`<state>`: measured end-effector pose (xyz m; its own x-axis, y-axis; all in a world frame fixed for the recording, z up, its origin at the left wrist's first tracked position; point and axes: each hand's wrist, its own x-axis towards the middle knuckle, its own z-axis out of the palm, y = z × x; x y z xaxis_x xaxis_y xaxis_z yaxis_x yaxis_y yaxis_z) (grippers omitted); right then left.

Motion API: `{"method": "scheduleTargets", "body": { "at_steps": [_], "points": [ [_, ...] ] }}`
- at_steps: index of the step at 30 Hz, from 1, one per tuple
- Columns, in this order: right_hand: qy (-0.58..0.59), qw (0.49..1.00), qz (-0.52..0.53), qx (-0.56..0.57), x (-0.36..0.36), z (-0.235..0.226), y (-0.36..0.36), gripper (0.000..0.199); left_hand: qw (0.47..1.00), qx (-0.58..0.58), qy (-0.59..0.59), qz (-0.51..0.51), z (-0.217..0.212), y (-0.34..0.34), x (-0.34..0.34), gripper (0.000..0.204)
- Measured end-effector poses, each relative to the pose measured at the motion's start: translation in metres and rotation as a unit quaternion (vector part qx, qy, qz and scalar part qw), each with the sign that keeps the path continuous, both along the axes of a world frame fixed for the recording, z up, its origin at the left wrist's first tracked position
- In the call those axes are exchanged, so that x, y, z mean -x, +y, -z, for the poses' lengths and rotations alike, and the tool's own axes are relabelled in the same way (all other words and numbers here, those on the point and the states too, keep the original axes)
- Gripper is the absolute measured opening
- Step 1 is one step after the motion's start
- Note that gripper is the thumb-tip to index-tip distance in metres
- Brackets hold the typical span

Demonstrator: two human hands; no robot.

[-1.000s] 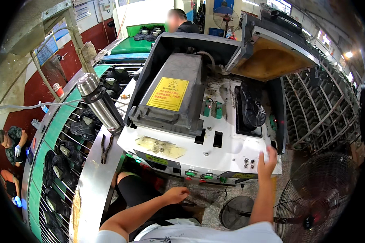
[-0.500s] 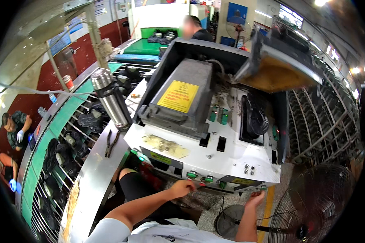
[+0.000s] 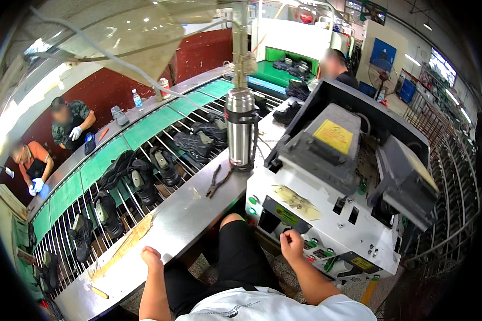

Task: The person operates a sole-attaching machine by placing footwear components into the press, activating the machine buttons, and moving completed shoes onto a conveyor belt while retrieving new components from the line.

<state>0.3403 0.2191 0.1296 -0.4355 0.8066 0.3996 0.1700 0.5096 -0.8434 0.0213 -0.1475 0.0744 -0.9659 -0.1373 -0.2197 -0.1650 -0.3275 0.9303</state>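
I sit at a white machine (image 3: 326,227) with a dark grey housing and a yellow label on top. My right hand (image 3: 292,243) is curled into a loose fist against its slanted front panel, beside green buttons (image 3: 310,244). It holds nothing that I can see. My left hand (image 3: 151,258) rests with bent fingers on the near edge of the steel table (image 3: 177,224), empty. My knee in black shorts (image 3: 241,251) is between the two hands.
On the steel table stand a tall metal flask (image 3: 241,128) and dark pliers (image 3: 218,182). Several black shoes (image 3: 144,176) lie on the wire conveyor rack left of it. Two seated people (image 3: 69,120) work at far left, another person (image 3: 334,67) behind the machine. Wire racks (image 3: 444,176) stand right.
My view has swung left toward the conveyor. My right hand came off the machine's right side, dropped low, and now sits at the front panel. My left hand moved left to the table edge.
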Motion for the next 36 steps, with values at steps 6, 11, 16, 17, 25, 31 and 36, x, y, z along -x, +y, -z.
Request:
{"method": "scheduleTargets", "body": {
  "at_steps": [6,11,16,17,25,31,36],
  "points": [
    [-0.134,0.937,0.141,-0.292,0.069,-0.058,0.125,0.041,0.989,0.146,0.025,-0.009,0.028,-0.044,0.014,0.022],
    [-0.285,0.854,0.396,-0.181,0.110,-0.127,0.265,0.085,0.971,0.225,0.061,0.048,0.059,-0.034,0.017,0.019],
    [-0.374,0.824,0.389,0.173,0.123,-0.171,0.296,0.103,0.995,0.072,0.070,-0.005,0.083,-0.041,0.016,0.022],
    [-0.372,0.813,0.400,0.199,0.109,-0.163,0.304,0.103,0.999,0.022,0.049,0.006,0.064,-0.025,0.011,0.023],
    [-0.241,0.865,0.434,-0.073,0.100,-0.129,0.230,0.097,0.998,0.025,0.039,0.033,0.059,-0.028,0.008,0.024],
    [-0.072,0.887,0.430,-0.155,0.085,-0.084,0.165,0.101,0.945,0.296,0.117,0.073,0.065,-0.029,0.010,0.013],
    [0.152,0.930,0.313,-0.117,0.118,-0.089,0.121,0.094,0.970,0.076,0.018,0.231,0.034,0.019,-0.025,0.019]
  ]
}}
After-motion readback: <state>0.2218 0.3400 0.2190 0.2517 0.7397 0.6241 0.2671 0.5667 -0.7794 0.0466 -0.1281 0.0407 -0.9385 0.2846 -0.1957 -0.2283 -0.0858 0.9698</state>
